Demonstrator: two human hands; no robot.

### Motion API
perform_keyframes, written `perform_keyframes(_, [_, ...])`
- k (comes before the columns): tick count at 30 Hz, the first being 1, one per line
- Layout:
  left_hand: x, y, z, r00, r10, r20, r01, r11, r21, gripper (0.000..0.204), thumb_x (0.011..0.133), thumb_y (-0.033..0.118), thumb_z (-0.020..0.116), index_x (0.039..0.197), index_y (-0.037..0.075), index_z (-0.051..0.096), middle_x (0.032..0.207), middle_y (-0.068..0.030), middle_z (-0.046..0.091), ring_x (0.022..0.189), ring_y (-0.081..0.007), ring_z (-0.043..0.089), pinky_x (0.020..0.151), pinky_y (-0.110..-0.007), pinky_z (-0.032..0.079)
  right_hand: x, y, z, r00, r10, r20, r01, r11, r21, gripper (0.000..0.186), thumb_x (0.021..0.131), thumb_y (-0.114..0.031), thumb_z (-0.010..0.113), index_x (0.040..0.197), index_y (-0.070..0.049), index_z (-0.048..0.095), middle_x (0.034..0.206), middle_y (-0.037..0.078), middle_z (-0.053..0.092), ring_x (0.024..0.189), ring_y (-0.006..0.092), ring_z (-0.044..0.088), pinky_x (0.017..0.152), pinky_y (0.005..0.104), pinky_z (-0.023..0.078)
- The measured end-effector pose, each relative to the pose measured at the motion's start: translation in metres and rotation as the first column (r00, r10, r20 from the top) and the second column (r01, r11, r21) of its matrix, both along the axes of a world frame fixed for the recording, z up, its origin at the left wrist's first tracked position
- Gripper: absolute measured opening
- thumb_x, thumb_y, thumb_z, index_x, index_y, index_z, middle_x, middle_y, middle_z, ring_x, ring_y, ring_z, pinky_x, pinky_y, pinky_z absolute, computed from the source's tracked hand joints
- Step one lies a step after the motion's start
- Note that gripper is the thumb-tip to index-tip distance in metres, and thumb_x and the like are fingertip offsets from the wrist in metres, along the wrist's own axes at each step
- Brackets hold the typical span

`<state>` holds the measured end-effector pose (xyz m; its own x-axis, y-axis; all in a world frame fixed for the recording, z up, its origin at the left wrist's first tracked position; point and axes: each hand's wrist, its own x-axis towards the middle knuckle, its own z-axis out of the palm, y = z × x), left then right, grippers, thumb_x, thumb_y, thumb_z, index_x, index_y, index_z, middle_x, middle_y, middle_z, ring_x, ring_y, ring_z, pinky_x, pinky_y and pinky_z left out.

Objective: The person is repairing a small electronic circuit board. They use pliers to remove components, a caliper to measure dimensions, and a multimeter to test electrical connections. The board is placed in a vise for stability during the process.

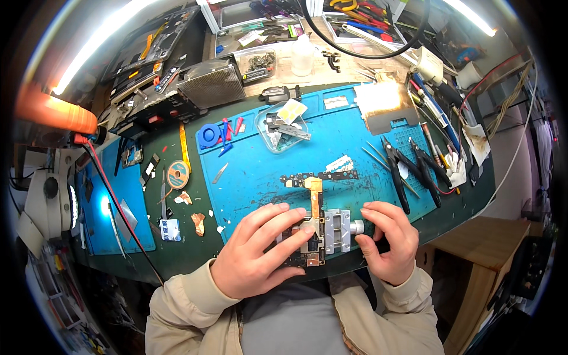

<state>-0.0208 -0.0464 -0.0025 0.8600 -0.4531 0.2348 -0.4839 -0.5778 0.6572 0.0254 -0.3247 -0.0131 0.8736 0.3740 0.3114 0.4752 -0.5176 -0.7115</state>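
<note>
A metal clamp holder (338,231) with a round knob (357,227) on its right side lies near the mat's front edge. In it sits a dark circuit board (313,255), with an orange-gold flex cable (316,195) running away from me to a narrow dark board strip (343,176). My left hand (254,251) grips the board and holder from the left, index fingertip on top and thumb at the near edge, partly covering them. Around the knob, my right hand (390,242) is half curled, thumb tip close to it and index finger apart from it.
Black-handled pliers (402,171) and tweezers (384,165) lie right on the blue mat (248,183). Beyond stands a clear plastic box (278,139) of small parts. Left are a solder spool (177,174) and an orange lamp-like tool (56,112) with red and black leads.
</note>
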Motion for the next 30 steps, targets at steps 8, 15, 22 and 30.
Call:
perform_keyframes(8, [-0.016,0.005,0.006,0.941,0.006,0.339,0.036,0.992,-0.120,0.033,0.073,0.017,0.087,0.105,0.020,0.080,0.124,-0.0014,0.069,0.117,-0.0230,0.062,0.109,-0.050,0.048,0.001,0.000,0.001,1.000,-0.006,0.013,0.006,1.000,0.004,0.036,0.079,-0.009,0.085,0.112,-0.003,0.072,0.114,0.011,0.072,0.066,0.0168,0.064,0.053,0.0273,0.051])
perform_keyframes(15, [-0.017,0.025,0.006,0.944,-0.029,0.328,0.033,0.999,-0.007,0.042,0.096,0.052,0.066,0.106,0.013,0.079,0.101,0.0006,0.067,0.097,-0.0187,0.063,0.098,-0.044,0.053,0.000,0.000,0.001,1.000,-0.025,0.009,0.025,1.000,0.002,0.034,0.080,-0.010,0.085,0.111,-0.003,0.073,0.113,0.011,0.072,0.066,0.0167,0.064,0.053,0.0272,0.051])
perform_keyframes(22, [-0.009,0.001,0.004,0.961,0.042,0.273,-0.113,0.962,0.250,0.055,0.096,0.064,0.055,0.125,0.021,0.075,0.126,-0.0031,0.060,0.117,-0.0228,0.051,0.113,-0.049,0.041,0.000,0.000,-0.002,1.000,-0.027,0.010,0.027,1.000,-0.006,0.031,0.082,-0.010,0.084,0.110,-0.002,0.073,0.112,0.011,0.072,0.064,0.0158,0.063,0.052,0.0266,0.051])
perform_keyframes(30, [-0.017,0.028,-0.001,0.904,-0.126,0.409,0.187,0.976,-0.112,0.029,0.090,0.044,0.078,0.097,0.016,0.078,0.112,0.0017,0.068,0.103,-0.0136,0.058,0.092,-0.035,0.052,0.000,0.000,0.000,0.999,-0.034,0.021,0.035,0.999,-0.007,0.031,0.082,-0.010,0.084,0.110,-0.002,0.073,0.110,0.012,0.072,0.064,0.0159,0.063,0.052,0.0267,0.051])
